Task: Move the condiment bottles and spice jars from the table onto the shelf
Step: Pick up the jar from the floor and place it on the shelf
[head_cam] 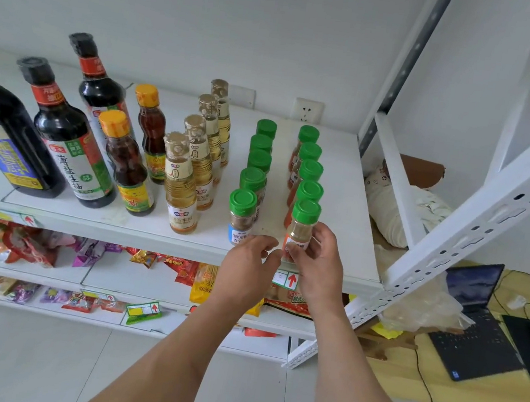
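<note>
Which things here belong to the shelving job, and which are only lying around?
Job: spice jar held by right hand; left hand; green-capped jars; vinegar bottles; soy sauce bottles; shelf.

Lying about: laptop; snack packets; wall socket.

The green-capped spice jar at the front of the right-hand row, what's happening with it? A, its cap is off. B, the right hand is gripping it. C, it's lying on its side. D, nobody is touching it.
B: the right hand has its fingers and thumb curled round the green-capped spice jar, which stands upright and capped on the shelf.
</note>
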